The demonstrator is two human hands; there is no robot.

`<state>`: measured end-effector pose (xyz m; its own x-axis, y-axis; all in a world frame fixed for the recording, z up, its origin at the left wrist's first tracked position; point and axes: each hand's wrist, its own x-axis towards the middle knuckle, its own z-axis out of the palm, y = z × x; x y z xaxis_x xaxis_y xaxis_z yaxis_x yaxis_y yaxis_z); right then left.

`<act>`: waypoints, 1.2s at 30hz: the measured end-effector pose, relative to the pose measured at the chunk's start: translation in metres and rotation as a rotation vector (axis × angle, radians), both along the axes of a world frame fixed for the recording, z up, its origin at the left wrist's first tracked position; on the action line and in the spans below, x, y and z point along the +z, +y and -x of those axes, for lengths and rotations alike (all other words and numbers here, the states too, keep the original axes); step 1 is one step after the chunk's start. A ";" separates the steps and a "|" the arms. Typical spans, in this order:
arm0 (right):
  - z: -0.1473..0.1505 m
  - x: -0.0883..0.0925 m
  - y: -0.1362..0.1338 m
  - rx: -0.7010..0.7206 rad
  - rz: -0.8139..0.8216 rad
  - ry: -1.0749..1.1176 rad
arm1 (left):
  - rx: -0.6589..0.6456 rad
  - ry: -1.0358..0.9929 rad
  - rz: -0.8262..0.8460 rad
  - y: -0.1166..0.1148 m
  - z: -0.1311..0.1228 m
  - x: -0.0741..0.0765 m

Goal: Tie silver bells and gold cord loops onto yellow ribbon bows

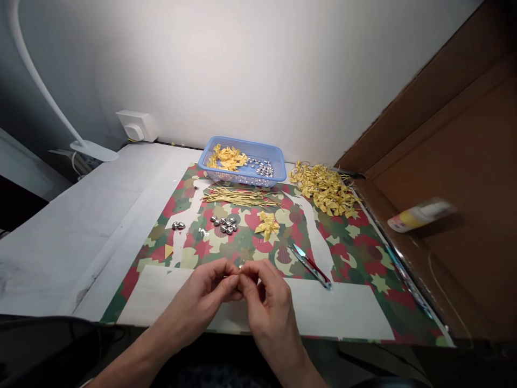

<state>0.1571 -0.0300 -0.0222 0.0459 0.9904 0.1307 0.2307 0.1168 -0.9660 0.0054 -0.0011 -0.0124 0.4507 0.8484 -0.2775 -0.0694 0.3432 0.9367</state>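
My left hand (210,293) and my right hand (264,302) meet at the near edge of the patterned mat (355,253), fingertips pinched together on a small silver piece (241,266) that barely shows between them. Just beyond the hands lie a cluster of silver beads (224,224), a yellow ribbon bow (267,224) and a bundle of thin gold wires (240,198). Two more silver beads (178,226) sit to the left.
Red-handled snips (311,265) lie right of my hands. A blue basket (242,160) with yellow bows and silver beads stands at the back, a heap of yellow bows (326,188) beside it. A glue bottle (420,214) lies on the brown board at right. A lamp base (93,150) stands far left.
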 end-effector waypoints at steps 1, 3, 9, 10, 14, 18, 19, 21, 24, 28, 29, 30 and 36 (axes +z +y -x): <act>0.000 -0.002 0.002 -0.015 0.024 0.065 | 0.004 -0.001 0.000 0.000 0.000 0.000; -0.002 -0.007 0.005 -0.060 0.068 0.201 | 0.009 -0.001 0.009 0.001 0.001 0.001; -0.020 -0.002 0.018 -0.185 0.202 0.559 | 0.000 -0.021 0.075 0.002 0.004 0.008; -0.022 0.000 0.020 -0.182 0.219 0.598 | -0.011 -0.033 0.092 0.002 0.006 0.008; -0.027 0.005 0.026 -0.127 0.248 0.648 | -0.038 -0.125 0.199 0.000 0.012 0.009; -0.024 0.000 0.024 0.024 0.278 0.530 | -0.041 -0.222 0.316 -0.001 0.015 0.009; -0.024 -0.001 0.023 0.062 0.283 0.486 | -0.039 -0.234 0.329 0.000 0.016 0.010; -0.024 -0.002 0.019 0.119 0.278 0.384 | -0.028 -0.248 0.337 0.000 0.015 0.010; -0.029 0.003 0.016 0.170 0.241 0.188 | -0.006 -0.251 0.323 0.001 0.013 0.011; -0.034 0.014 0.015 0.196 0.171 -0.036 | 0.022 -0.242 0.318 0.001 0.014 0.012; -0.034 0.015 0.015 0.197 0.156 -0.067 | 0.021 -0.244 0.324 0.001 0.015 0.012; -0.034 0.016 0.015 0.194 0.143 -0.088 | 0.018 -0.250 0.332 0.001 0.015 0.012; -0.020 0.016 0.005 0.100 0.025 -0.107 | -0.003 -0.321 0.350 -0.001 0.014 0.011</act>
